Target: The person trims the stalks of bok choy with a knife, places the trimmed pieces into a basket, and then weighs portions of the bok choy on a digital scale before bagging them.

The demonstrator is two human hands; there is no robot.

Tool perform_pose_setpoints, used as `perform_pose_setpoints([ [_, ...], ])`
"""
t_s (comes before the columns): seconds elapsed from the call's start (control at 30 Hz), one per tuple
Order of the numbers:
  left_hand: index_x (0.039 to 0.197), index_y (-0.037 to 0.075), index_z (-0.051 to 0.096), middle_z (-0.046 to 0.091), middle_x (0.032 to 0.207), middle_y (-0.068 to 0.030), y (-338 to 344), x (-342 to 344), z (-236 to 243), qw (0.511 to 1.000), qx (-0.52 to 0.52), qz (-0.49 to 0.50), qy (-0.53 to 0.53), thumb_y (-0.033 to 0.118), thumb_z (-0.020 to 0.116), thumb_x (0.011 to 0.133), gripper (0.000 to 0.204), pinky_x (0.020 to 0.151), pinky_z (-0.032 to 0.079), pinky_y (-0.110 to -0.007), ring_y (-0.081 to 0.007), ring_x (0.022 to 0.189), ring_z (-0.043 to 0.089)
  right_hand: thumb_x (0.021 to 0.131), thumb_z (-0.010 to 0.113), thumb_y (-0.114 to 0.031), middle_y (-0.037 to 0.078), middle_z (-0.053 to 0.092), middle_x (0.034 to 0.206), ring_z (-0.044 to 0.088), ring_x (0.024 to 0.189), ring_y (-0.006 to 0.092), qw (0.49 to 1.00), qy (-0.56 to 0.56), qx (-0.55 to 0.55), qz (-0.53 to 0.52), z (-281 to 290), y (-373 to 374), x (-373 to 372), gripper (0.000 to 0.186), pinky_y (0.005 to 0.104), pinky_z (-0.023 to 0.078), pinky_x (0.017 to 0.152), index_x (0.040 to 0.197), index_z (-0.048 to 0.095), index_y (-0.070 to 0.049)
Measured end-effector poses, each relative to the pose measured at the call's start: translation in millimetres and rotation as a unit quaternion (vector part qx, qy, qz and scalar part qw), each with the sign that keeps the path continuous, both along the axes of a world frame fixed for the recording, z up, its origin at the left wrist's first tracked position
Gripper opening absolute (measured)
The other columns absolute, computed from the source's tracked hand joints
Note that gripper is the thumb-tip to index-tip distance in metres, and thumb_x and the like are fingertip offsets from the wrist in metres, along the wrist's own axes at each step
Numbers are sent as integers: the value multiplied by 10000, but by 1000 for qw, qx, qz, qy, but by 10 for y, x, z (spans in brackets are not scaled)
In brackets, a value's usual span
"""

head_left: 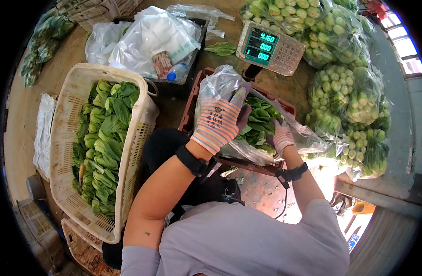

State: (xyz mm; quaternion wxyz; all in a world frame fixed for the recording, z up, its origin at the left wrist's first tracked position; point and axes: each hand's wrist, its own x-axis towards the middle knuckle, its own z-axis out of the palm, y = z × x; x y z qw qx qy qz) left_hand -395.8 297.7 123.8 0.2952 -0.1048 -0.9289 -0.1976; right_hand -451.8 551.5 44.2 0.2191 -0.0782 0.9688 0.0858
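Observation:
My left hand [216,122], in a striped knit glove with dark fingertips, is closed on the left side of a clear plastic bag [220,83]. The bag lines a reddish-brown crate [189,108] in front of me, its mouth spread wide. Leafy green bok choy [259,117] lies inside. My right hand [283,136], gloved alike, reaches in at the bag's right side, fingers curled against the leaves; their tips are partly hidden in the greens. On the left, a tall cream basket [138,119] holds loose bok choy [107,142] in rows.
Behind the crate stands a digital scale display [271,48] on a post. Filled bags of bok choy [337,92] are stacked along the right. A black crate [192,64] at the back left holds plastic bags [156,39] and a blue-capped bottle [176,72]. One loose leaf [221,48] lies nearby.

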Motion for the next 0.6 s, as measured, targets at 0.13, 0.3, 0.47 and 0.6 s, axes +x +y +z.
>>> perform_pose_setpoints([
  [0.13, 1300, 83, 453, 554, 937, -294, 54, 56, -51, 1000, -13, 8, -15, 203, 642, 730, 613, 606, 463, -468, -382, 755, 572, 829, 553, -300, 168, 379, 1364, 411, 1220, 330, 985, 51, -111, -120, -72, -184, -150, 531, 403, 381, 983, 1324, 405, -178],
  [0.3, 1228, 76, 515, 535, 1162, -150, -6, -102, 111, 996, 79, -19, 26, 92, 655, 687, 559, 1011, 282, -514, -402, 1151, 437, 954, 343, -328, 38, 99, 1527, 133, 1392, 267, 995, -20, 66, 73, -412, -458, -46, 533, 482, 175, 1103, 1456, 184, -243],
  [0.47, 1225, 76, 522, 563, 1101, -150, -32, -89, 100, 994, 99, -51, 26, 41, 636, 664, 573, 950, 340, -531, -384, 1068, 499, 924, 416, -263, 76, 232, 1490, 244, 1361, 304, 992, -83, 83, 51, -533, -445, -91, 611, 493, 187, 1103, 1465, 132, -260],
  [0.6, 1173, 65, 549, 575, 1087, -142, -51, -57, 90, 995, 79, -56, 7, 39, 634, 634, 546, 924, 348, -567, -385, 1038, 523, 889, 468, -245, 135, 338, 1433, 350, 1305, 328, 995, -39, 69, 60, -574, -512, -166, 636, 491, 231, 1083, 1458, 183, -238],
])
